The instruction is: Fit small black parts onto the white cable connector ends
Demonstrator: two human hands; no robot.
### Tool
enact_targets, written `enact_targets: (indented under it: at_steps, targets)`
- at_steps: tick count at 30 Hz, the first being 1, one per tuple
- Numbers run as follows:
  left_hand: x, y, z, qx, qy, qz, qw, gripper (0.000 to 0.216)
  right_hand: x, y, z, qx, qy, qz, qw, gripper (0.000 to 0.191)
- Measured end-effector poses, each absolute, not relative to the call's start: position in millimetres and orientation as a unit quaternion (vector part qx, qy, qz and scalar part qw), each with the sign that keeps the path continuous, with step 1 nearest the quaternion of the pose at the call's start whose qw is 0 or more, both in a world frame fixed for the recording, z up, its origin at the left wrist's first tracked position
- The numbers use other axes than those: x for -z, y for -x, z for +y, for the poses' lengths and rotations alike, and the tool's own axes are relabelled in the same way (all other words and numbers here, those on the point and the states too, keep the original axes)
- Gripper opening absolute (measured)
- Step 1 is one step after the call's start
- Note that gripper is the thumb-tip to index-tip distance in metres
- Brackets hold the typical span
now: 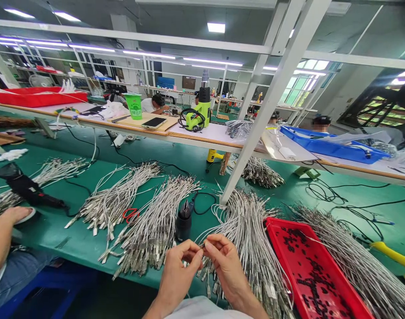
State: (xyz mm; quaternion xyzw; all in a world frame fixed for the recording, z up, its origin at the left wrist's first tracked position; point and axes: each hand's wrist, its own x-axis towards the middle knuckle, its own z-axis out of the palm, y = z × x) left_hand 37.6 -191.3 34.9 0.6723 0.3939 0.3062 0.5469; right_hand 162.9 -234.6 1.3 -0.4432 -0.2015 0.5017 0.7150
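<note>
My left hand and my right hand meet fingertip to fingertip in front of my body, above the table's near edge. Both are closed in a pinch. Whatever sits between the fingertips is tiny and mostly hidden, so I cannot make it out. Beneath and beside my right hand spreads a bundle of white cables with metal plugs at the near end. Another bundle of white cables lies to the left of my left hand. Just beyond my hands stands a black cylindrical holder with a pointed tool tip in it.
A red tray with small black pieces lies at right, near a yellow-handled tool. Red-handled scissors rest among cables. A slanted white post rises ahead. A shelf holds a green heat gun. A person's arm is at left.
</note>
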Motion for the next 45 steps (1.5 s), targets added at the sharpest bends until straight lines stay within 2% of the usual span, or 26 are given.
enact_targets:
  at_steps: [16, 27, 29, 34, 36, 41, 43, 45]
  targets:
    - [-32.9, -32.1, -191.1, -0.304, -0.667, 0.380, 0.564, 0.023, -1.7, -162.1, -233.9, -0.502, 0.446, -0.216, 0.709, 0.025]
    - [-30.5, -26.7, -194.4, -0.303, -0.691, 0.394, 0.526, 0.018, -7.3, -160.8, -237.8, -0.451, 0.502, -0.309, 0.670, 0.018]
    - [-30.5, -24.3, -195.6, -0.312, -0.671, 0.403, 0.538, 0.009, -8.2, -161.2, -238.5, -0.469, 0.496, -0.304, 0.665, 0.021]
    - [-31.8, -21.6, -196.3, -0.315, -0.631, 0.400, 0.586, 0.020, -9.2, -162.1, -240.1, -0.637, 0.398, -0.245, 0.612, 0.036]
    - [-31.3, -20.4, -195.9, -0.305, -0.624, 0.377, 0.613, 0.019, -9.8, -161.7, -239.2, -0.652, 0.384, -0.245, 0.606, 0.037]
    - [-24.4, -9.3, -194.8, -0.278, -0.661, 0.326, 0.616, 0.026, -13.5, -164.0, -234.0, -0.580, 0.418, -0.211, 0.667, 0.037]
    - [-21.7, -4.4, -194.6, -0.255, -0.686, 0.322, 0.601, 0.019, -14.0, -166.8, -232.4, -0.539, 0.445, -0.198, 0.687, 0.039]
    - [-20.0, -2.0, -194.6, -0.239, -0.693, 0.329, 0.595, 0.025, -13.3, -168.8, -231.7, -0.489, 0.480, -0.216, 0.696, 0.038]
